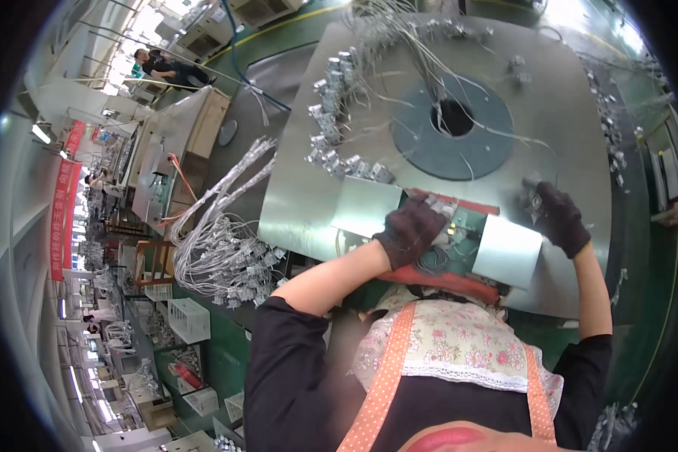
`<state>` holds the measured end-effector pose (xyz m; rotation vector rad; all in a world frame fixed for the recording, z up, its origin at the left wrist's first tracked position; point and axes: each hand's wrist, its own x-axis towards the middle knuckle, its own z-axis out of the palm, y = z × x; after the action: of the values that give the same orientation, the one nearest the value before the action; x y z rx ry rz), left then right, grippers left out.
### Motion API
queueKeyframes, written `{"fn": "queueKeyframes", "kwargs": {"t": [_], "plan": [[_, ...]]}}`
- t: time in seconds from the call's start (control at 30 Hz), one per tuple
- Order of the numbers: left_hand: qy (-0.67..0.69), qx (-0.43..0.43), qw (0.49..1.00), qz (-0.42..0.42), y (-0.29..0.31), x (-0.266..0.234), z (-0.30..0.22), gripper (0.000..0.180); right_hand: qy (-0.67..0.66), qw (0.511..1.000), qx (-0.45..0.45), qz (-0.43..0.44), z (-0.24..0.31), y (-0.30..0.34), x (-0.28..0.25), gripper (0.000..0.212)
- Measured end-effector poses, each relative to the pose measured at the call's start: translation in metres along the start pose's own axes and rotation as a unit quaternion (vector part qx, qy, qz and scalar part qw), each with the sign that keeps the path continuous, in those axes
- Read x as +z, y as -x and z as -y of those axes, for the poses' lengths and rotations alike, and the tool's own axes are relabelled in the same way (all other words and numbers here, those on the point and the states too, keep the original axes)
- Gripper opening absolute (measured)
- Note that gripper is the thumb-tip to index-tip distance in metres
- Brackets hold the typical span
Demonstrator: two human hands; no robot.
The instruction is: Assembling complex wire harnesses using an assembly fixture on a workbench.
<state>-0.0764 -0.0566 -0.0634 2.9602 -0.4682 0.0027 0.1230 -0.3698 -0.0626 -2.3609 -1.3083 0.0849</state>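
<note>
rectangular red-and-silver fixture [506, 252] lies on the smooth metal table [309, 207], dark-gloved left hand [413, 228] clamped on a silvery part [445, 208] over it, dark-gloved right hand [560, 215] apart, grip unclear, a white-lettered red banner [62, 218] far left.

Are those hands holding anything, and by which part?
It cannot be told: the right hand has a small silvery part at its fingers; the left hand is at silvery pieces over the red-edged fixture. Blur and the hands hide any grip.

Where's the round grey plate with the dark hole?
In the head view, the round grey plate lies on the metal tabletop, upper right of the picture's middle, beyond the red-edged fixture and right of the curved row of metal connectors.
</note>
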Motion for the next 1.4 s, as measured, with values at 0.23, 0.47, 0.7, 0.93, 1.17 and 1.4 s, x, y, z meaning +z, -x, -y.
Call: {"fn": "queueKeyframes", "kwargs": {"t": [0.23, 0.47, 0.7, 0.93, 1.17, 1.4], "plan": [[-0.029, 0.047, 0.997, -0.048, -0.005, 0.002, 0.017, 0.057, -0.212, 0.950, 0.030, -0.225, 0.036, 0.030, -0.042, 0.061], [0.003, 0.054, 0.997, -0.048, -0.007, -0.002, 0.012, 0.059, -0.619, 0.750, 0.194, -0.133, 0.050, 0.064, -0.027, 0.045], [0.008, 0.047, 0.998, -0.051, -0.002, 0.004, 0.016, 0.060, -0.719, 0.692, 0.066, -0.029, 0.111, 0.039, -0.063, 0.040], [0.018, 0.064, 0.996, -0.053, -0.004, -0.007, 0.012, 0.060, -0.813, 0.573, 0.102, -0.004, 0.115, 0.021, -0.024, 0.056], [0.018, 0.057, 0.996, -0.065, -0.006, -0.011, 0.007, 0.052, -0.903, 0.423, 0.074, 0.014, 0.131, -0.020, -0.010, 0.070], [0.018, 0.093, 0.995, -0.034, -0.007, -0.008, 0.011, 0.041, -0.790, 0.613, 0.028, -0.013, 0.153, -0.010, -0.022, 0.071]]}}
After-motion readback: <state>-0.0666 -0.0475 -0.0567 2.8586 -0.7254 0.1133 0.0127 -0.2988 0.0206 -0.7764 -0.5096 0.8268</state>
